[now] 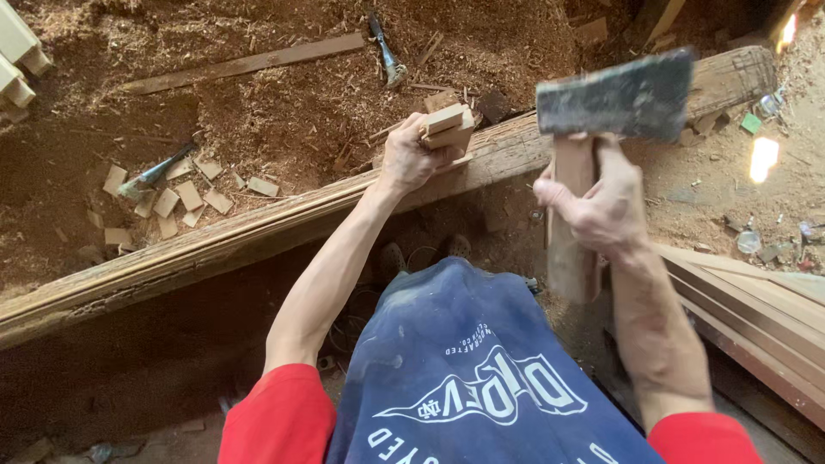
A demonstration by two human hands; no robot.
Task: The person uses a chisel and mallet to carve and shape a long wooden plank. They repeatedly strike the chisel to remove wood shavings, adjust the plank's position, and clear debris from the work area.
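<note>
Chopping looks to be the step in hand: the right hand (601, 202) has its fingers wrapped fully around the wooden handle of a hatchet (614, 94), whose dark head is raised above the long beam (258, 232). The left hand (411, 155) has its fingers closed on a small wood block (447, 127), standing it on the beam's top edge. A clean blow would call for a steady block and fingers kept off its top. Cut wood chips (185, 199) lie in sawdust beyond.

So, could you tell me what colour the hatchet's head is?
Dark grey, mottled and worn hatchet head, seen in the head view.
</note>
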